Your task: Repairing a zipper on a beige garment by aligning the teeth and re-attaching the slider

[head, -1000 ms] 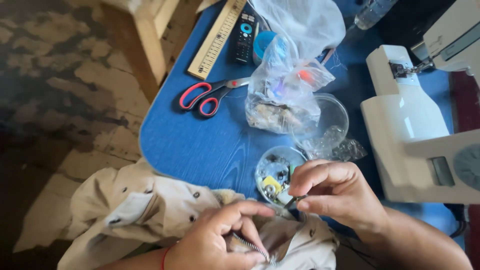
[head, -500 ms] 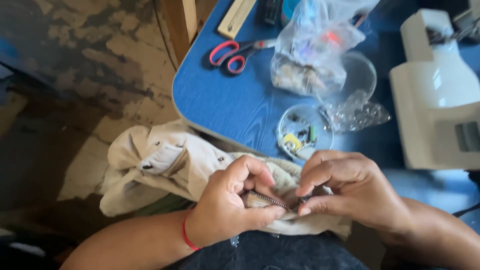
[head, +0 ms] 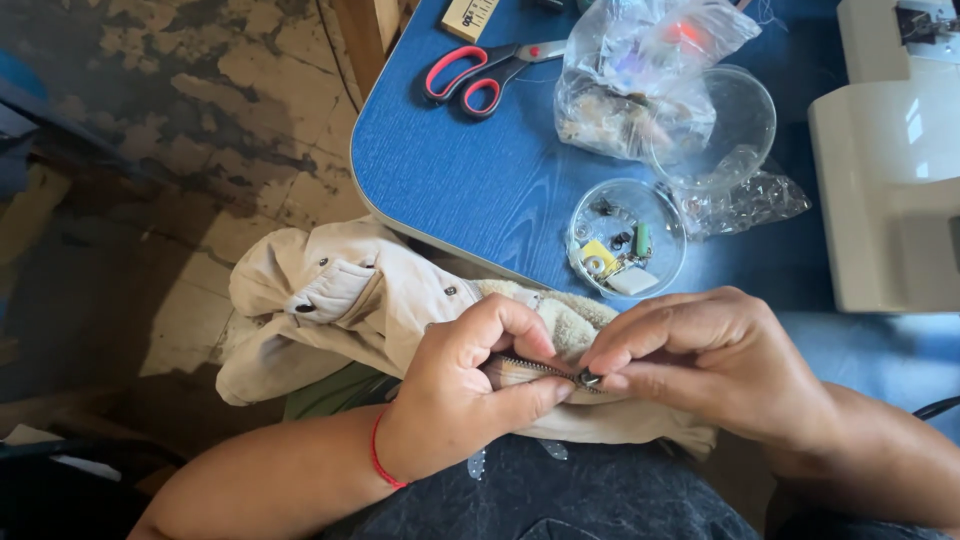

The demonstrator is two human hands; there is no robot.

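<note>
A beige jacket (head: 320,300) with snap buttons lies across my lap, below the edge of the blue table (head: 480,190). My left hand (head: 470,385), a red band on its wrist, pinches the jacket's metal zipper tape (head: 535,368). My right hand (head: 710,365) grips the small zipper slider (head: 590,379) between thumb and fingertips. Both hands meet over the zipper, just in front of the table's edge.
On the table: red-handled scissors (head: 485,75), a round clear dish (head: 627,240) of small sewing bits, an empty clear lid (head: 725,125), a plastic bag (head: 640,70) of items, a ruler end (head: 470,15). A white sewing machine (head: 890,160) stands at right. Worn floor lies to the left.
My right hand came down from the dish to the zipper. Both hands now grip it more tightly, and the view has shifted down and closer to my lap.
</note>
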